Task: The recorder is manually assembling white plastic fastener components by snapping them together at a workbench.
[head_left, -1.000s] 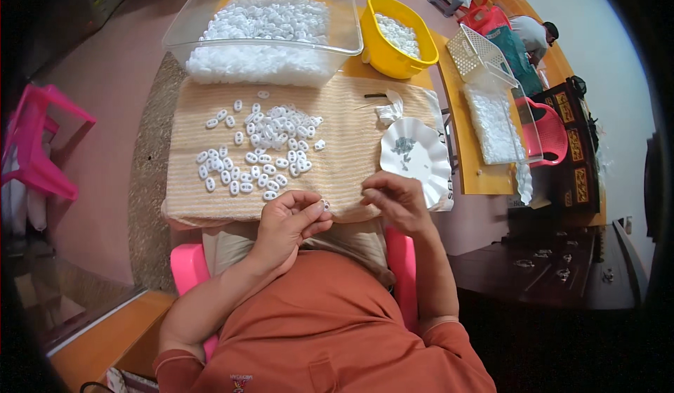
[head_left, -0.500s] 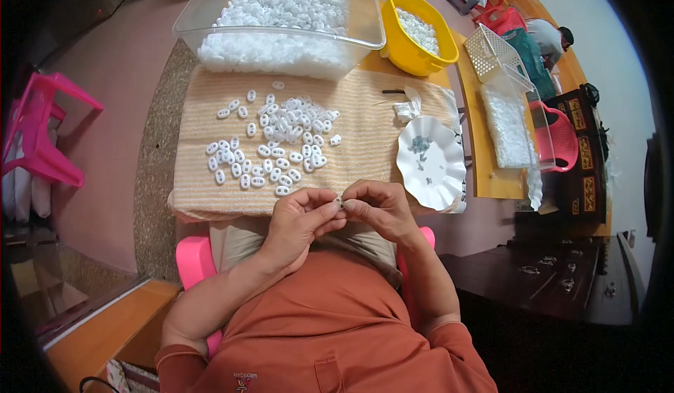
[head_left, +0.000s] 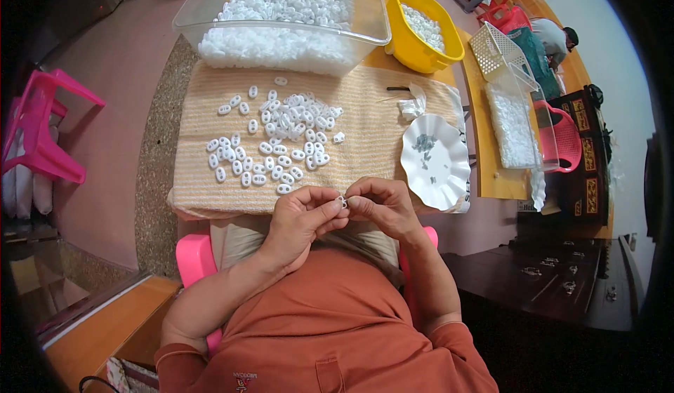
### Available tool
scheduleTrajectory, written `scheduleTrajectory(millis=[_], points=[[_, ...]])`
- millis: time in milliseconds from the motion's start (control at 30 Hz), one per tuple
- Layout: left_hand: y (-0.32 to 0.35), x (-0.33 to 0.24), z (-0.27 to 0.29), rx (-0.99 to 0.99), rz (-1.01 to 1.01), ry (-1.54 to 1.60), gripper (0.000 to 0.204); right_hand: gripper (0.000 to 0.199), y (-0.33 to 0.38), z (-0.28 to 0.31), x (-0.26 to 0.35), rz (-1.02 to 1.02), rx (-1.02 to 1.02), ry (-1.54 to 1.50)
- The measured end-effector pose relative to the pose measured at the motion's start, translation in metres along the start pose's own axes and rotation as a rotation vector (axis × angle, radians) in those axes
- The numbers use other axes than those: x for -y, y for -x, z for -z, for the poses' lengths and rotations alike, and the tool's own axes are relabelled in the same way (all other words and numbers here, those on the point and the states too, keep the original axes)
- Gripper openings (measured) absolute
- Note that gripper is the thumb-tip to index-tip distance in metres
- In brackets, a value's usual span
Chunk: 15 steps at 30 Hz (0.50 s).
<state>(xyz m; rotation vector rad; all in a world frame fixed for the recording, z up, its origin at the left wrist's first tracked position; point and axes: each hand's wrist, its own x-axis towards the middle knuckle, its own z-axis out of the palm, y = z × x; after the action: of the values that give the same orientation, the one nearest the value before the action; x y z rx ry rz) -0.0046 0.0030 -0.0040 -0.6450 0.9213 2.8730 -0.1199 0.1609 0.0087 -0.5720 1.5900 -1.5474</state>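
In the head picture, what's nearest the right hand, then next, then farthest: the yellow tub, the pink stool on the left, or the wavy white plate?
1. Wavy white plate: just ahead and right of the right hand.
2. Yellow tub: farther ahead, beyond the plate.
3. Pink stool: away at the far left.

So there's a smooth pinkish floor (head_left: 105,203) with a speckled stone-look strip (head_left: 156,182), a hot-pink plastic stool (head_left: 45,158) off left, plus a pale bluish wall (head_left: 621,77) and dark gold-panelled cabinet (head_left: 588,147) over right.
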Motion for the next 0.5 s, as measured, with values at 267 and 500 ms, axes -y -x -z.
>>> scheduleTrajectory(millis=[267,500], points=[[-0.0011,0.0012,0.0024,-0.007,0.005,-0.009,0.014,0.013,-0.0001,-0.0003,-0.0016,0.005,-0.008,-0.027],[-0.0014,0.0,0.0021,-0.002,0.012,-0.036,0.014,0.011,-0.0014,0.0013,-0.0041,0.003,-0.007,-0.036]])
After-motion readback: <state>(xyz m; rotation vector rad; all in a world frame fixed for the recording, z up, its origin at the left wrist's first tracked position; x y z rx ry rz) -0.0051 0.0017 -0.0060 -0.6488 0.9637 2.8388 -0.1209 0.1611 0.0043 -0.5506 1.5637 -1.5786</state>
